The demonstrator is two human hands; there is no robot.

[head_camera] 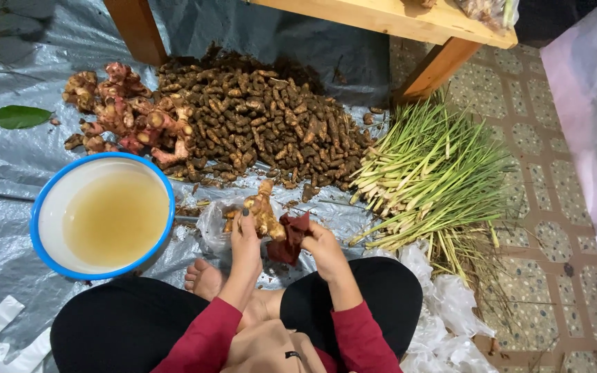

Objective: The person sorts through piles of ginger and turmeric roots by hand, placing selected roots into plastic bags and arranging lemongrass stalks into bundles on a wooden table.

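My left hand (245,238) grips a knobbly tan ginger root (262,209) and holds it up in front of my lap. My right hand (323,247) clutches a dark red cloth (291,237) pressed against the lower end of that root. I sit cross-legged on a grey plastic sheet (8,173), in black trousers and red sleeves, with a bare foot (204,278) showing below my left hand. A crumpled clear plastic bag (214,224) lies just under the root.
A white bowl with a blue rim (36,214) holds yellowish water at my left. Behind lie pinkish galangal roots (127,114), a big heap of brown turmeric (271,124) and a lemongrass bundle (430,173). Wooden table legs (437,69) stand at the back.
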